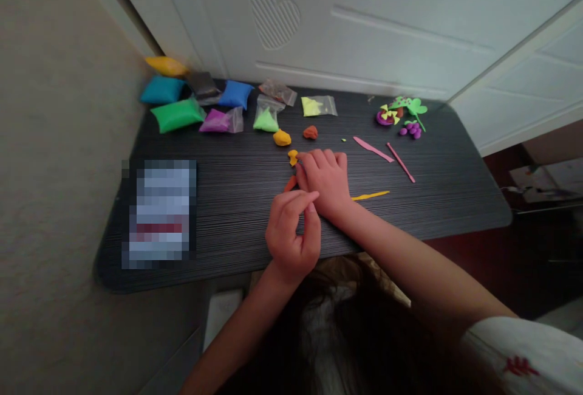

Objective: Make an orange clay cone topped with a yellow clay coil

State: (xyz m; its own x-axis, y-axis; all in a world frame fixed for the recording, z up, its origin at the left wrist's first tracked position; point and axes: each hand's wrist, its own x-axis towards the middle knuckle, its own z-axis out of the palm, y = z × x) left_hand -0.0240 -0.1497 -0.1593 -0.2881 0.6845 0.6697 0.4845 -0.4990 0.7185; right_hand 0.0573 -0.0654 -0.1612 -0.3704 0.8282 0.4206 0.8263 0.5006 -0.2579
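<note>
My left hand (294, 234) hovers at the table's near edge, its fingers curled and thumb and forefinger pinched together; anything between the tips is too small to make out. Just beyond it, my right hand (325, 182) rests palm down on the dark table, fingers bent and close together, their undersides hidden. A small yellow clay piece (293, 157) sits against its forefinger tip. By the right thumb lies an orange clay piece (290, 183), partly covered by my hands. A thin yellow clay strip (371, 195) extends to the right of my right wrist.
Yellow (282, 138) and brown clay lumps (310, 132) lie beyond my hands. Several clay packets (177, 115) line the back left. Rightward are a pink clay knife (372, 149), a pink stick (401, 162) and clay figures (412, 130). A blurred-out device (161, 212) lies left.
</note>
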